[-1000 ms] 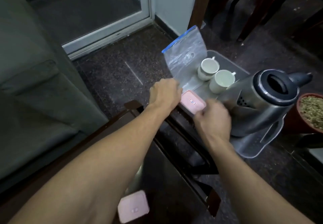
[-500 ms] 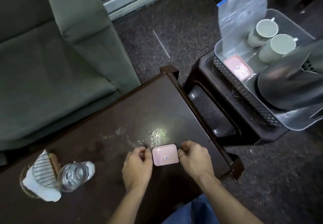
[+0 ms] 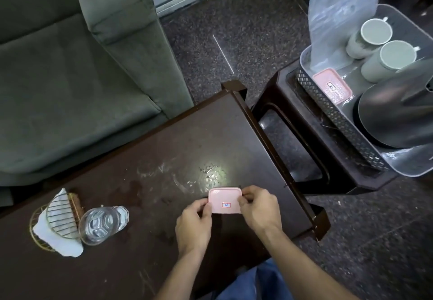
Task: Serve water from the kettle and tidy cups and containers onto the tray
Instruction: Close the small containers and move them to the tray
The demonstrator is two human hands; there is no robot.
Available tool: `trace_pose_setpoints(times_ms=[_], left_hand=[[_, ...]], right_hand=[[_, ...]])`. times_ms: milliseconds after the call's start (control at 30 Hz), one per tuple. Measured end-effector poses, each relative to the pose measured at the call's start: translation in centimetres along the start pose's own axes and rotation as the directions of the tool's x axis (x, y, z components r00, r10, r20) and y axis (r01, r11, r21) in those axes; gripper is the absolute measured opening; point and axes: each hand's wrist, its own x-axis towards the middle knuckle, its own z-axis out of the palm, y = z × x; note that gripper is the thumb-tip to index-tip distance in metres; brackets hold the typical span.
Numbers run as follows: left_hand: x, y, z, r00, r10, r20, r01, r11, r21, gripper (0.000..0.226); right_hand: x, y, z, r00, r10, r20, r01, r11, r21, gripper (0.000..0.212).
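Observation:
A pink lidded container (image 3: 225, 200) sits on the dark wooden table (image 3: 145, 159) near its right end. My left hand (image 3: 194, 223) pinches its left edge and my right hand (image 3: 259, 208) pinches its right edge. On a dark stool at the right stands a clear plastic tray (image 3: 412, 166). The tray holds a second pink container (image 3: 332, 86), two pale cups (image 3: 375, 33) (image 3: 391, 59), a steel kettle (image 3: 396, 112) and an upright zip bag (image 3: 339, 18).
A glass of water (image 3: 103, 223) stands at the table's left, beside a gold wire napkin holder (image 3: 58, 222) with a white napkin. A grey sofa (image 3: 77, 65) lies behind the table. Speckled dark floor separates the table from the stool (image 3: 304, 149).
One second ago both hands were at the tray, setting down a pink container. They have come back to the table and taken hold of the other pink container, which is now slightly raised at its far edge.

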Motion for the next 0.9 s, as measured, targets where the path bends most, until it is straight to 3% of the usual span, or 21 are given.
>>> trace_pose_setpoints(times_ms=[67, 167, 233, 333, 467, 567, 900], left_hand=[[0.0, 0.7, -0.1, 0.999, 0.029, -0.014, -0.029, 1.0, -0.01, 0.016], [0.7, 4.1, -0.2, 0.986, 0.16, -0.051, -0.163, 0.985, -0.056, 0.013], [1.5, 8.3, 0.0, 0.95, 0.31, -0.048, -0.313, 0.947, -0.076, 0.014], [2.2, 16.5, 0.2, 0.833, 0.554, -0.02, -0.554, 0.83, -0.066, 0.017], [2.6, 27.3, 1.0, 0.668, 0.742, 0.062, -0.744, 0.665, 0.066, 0.022], [3.3, 32.8, 2.2, 0.624, 0.769, 0.135, -0.781, 0.608, 0.145, 0.021], [5.9, 38.0, 6.9, 0.609, 0.722, 0.329, -0.78, 0.47, 0.412, 0.024]], right_hand=[[-0.3, 0.0, -0.6, 1.0, -0.003, -0.015, 0.004, 0.999, 0.047, 0.015], [-0.5, -0.7, -3.0, 0.988, -0.013, -0.152, 0.05, 0.969, 0.24, 0.011], [-0.2, -1.6, -5.6, 0.957, -0.013, -0.29, 0.128, 0.916, 0.381, 0.025], [0.9, -3.6, -10.6, 0.875, 0.022, -0.484, 0.255, 0.828, 0.5, 0.034], [3.0, -6.2, -16.7, 0.767, 0.09, -0.635, 0.371, 0.745, 0.554, 0.015], [4.7, -7.5, -19.5, 0.719, 0.14, -0.681, 0.371, 0.751, 0.546, 0.015], [8.9, -8.0, -21.5, 0.724, 0.376, -0.578, 0.08, 0.787, 0.612, 0.027]])
